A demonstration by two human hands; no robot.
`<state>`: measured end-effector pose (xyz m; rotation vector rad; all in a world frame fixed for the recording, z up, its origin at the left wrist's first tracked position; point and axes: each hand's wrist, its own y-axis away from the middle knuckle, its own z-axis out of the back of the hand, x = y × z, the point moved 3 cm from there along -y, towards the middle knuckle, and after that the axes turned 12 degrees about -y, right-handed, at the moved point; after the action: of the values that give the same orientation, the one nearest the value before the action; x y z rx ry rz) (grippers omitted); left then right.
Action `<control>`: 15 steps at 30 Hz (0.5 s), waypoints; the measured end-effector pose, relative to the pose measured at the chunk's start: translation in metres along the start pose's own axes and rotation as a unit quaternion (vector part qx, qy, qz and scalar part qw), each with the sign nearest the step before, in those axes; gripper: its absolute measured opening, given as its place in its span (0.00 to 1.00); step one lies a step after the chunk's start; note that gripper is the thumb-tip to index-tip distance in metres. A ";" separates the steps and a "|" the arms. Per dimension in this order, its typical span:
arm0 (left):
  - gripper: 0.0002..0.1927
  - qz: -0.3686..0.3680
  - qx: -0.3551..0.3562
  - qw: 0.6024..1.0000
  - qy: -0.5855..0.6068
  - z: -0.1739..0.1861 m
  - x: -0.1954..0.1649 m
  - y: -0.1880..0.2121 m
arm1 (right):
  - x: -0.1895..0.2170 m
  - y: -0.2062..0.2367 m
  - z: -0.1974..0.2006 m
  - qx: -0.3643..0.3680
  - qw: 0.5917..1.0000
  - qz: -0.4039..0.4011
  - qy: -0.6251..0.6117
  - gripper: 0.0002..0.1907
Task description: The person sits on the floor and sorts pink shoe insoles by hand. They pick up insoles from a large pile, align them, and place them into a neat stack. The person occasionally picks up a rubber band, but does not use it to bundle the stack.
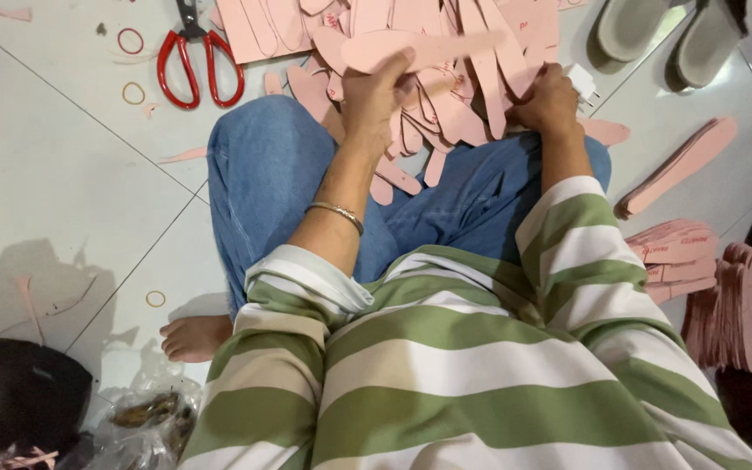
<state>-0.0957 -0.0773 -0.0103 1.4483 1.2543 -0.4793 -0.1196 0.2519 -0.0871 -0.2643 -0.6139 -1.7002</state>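
**Hands among the pink insole cut-outs**

The person sat on the white tiled floor (54,165) with legs folded, in blue jeans (271,174) and a green-and-cream striped top (454,365). The left hand (378,91) was closed around one long pink insole-shaped piece (433,48), lifting it clear above the loose pile of pink pieces (446,113) that spilled over the knees and the floor in front. A thin metal bangle (337,211) sat on that forearm. The right hand (550,100) rested on the pile's right edge with fingers curled down into the pieces — whether it actually gripped one could not be told.

Red-handled scissors (198,65) lay on the floor to the left of the pile, well apart from both hands, with a couple of rubber bands (130,41) just beside them. To the right, neat stacks of pink pieces (681,257) stood near the person's side, and a pair of pale slippers (663,30) lay at the upper right. A bare foot (195,338) showed by the left hip — near a dark bag (19,392) and a crumpled plastic bag (145,418).
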 end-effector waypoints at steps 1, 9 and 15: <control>0.16 -0.006 -0.018 1.000 -0.011 0.002 0.000 0.000 | -0.002 0.001 0.003 -0.007 1.000 -0.014 -0.024 0.45; 0.14 0.015 -0.052 0.995 0.079 0.008 -0.005 -0.005 | -0.005 0.005 0.016 -0.134 0.950 0.061 -0.277 0.17; 0.24 -0.057 -0.036 0.993 0.093 0.005 -0.016 0.006 | 0.006 0.028 0.058 -0.198 0.810 0.063 -0.548 0.11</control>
<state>-0.0941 -0.0881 0.0046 1.3899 1.4932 -0.3778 -0.1029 0.2742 -0.0288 -1.6254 -1.0177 -1.4038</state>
